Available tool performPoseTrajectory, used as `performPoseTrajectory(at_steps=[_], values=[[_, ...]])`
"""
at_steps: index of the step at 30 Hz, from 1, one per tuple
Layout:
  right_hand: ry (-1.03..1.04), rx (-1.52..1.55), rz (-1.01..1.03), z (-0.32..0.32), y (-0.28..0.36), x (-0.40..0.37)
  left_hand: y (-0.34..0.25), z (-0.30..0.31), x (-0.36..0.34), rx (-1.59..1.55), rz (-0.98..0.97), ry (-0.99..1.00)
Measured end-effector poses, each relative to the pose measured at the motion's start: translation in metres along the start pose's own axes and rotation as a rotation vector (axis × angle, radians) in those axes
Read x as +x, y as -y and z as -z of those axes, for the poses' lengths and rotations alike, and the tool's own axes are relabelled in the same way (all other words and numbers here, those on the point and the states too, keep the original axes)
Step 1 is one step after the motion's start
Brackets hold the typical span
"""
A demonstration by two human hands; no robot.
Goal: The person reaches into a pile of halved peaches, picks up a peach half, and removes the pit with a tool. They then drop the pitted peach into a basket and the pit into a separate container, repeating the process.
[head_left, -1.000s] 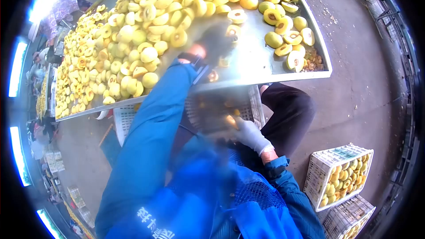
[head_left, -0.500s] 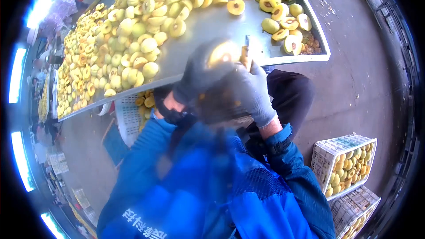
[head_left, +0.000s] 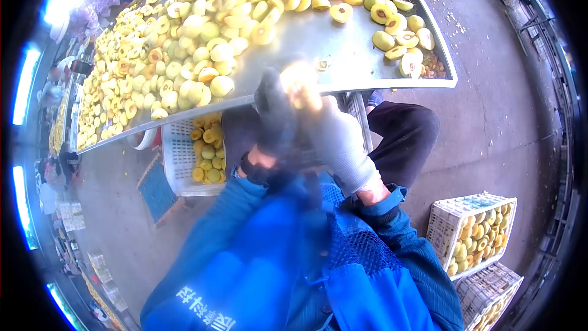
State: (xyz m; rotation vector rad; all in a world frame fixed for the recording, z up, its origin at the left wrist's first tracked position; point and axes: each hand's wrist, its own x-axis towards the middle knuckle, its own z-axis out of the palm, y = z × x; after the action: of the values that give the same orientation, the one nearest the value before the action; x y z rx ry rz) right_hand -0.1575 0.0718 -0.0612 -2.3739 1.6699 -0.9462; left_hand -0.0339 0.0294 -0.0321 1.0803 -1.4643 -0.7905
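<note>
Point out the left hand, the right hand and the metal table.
Left hand (head_left: 275, 113): head view, middle of its dark gloved part.
Right hand (head_left: 343, 145): head view, middle of its pale gloved part.
Metal table (head_left: 350, 55): head view, a bare patch of its top.

Tabletop (head_left: 361, 55): bare sheet metal, smooth, glossy from where I stand. Fruit halves (head_left: 341, 13): skins smooth, faintly shiny; cut faces rougher round middles. Right glove (head_left: 341, 147): pale knitted cloth, matt. Left glove (head_left: 273, 110): dark, dull, weave blurred. Garment (head_left: 263, 270): blue cloth, soft sheen, mesh panel (head_left: 365, 250). Trousers (head_left: 409, 132): dark matt cloth. Stacked crates (head_left: 441, 230): pale rigid plastic, openwork walls. Floor (head_left: 484, 141): hard, dull, concrete-looking.
</note>
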Motion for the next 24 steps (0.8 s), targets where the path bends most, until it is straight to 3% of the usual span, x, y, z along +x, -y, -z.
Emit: performPoseTrajectory(at_steps=[2, 9, 11, 13, 14, 17, 19, 21, 23, 24], values=[[-0.038, -0.082, 0.058, 0.004, 0.000, 0.000, -0.007, -0.006, 0.002, -0.200, 0.019, 0.000], [0.126, -0.207, 0.098, -0.003, -0.009, -0.017, -0.015, 0.000, 0.006, -0.214, 0.010, 0.165], [0.213, 0.289, -0.082, 0.023, -0.001, -0.013, -0.018, 0.006, 0.009, -0.217, 0.014, 0.240], [0.383, 1.375, -0.490, 0.053, 0.011, -0.007, -0.019, 0.009, 0.013, -0.208, 0.006, 0.288], [0.426, 1.393, -0.503, 0.062, 0.012, -0.002, -0.019, 0.010, 0.014, -0.202, 0.003, 0.304], [0.359, 0.799, -0.277, 0.059, -0.001, -0.004, -0.018, 0.012, 0.021, -0.177, -0.013, 0.376], [0.444, 0.717, -0.231, 0.071, 0.000, -0.004, -0.017, 0.017, 0.024, -0.144, -0.032, 0.442], [0.468, 0.936, -0.204, 0.080, 0.003, -0.003, -0.016, 0.023, 0.027, -0.091, -0.070, 0.515], [0.419, 1.457, -0.188, 0.086, 0.008, -0.007, -0.014, 0.030, 0.024, -0.014, -0.139, 0.589], [0.459, 1.356, -0.189, 0.097, 0.009, -0.003, -0.013, 0.033, 0.023, 0.038, -0.187, 0.625]])
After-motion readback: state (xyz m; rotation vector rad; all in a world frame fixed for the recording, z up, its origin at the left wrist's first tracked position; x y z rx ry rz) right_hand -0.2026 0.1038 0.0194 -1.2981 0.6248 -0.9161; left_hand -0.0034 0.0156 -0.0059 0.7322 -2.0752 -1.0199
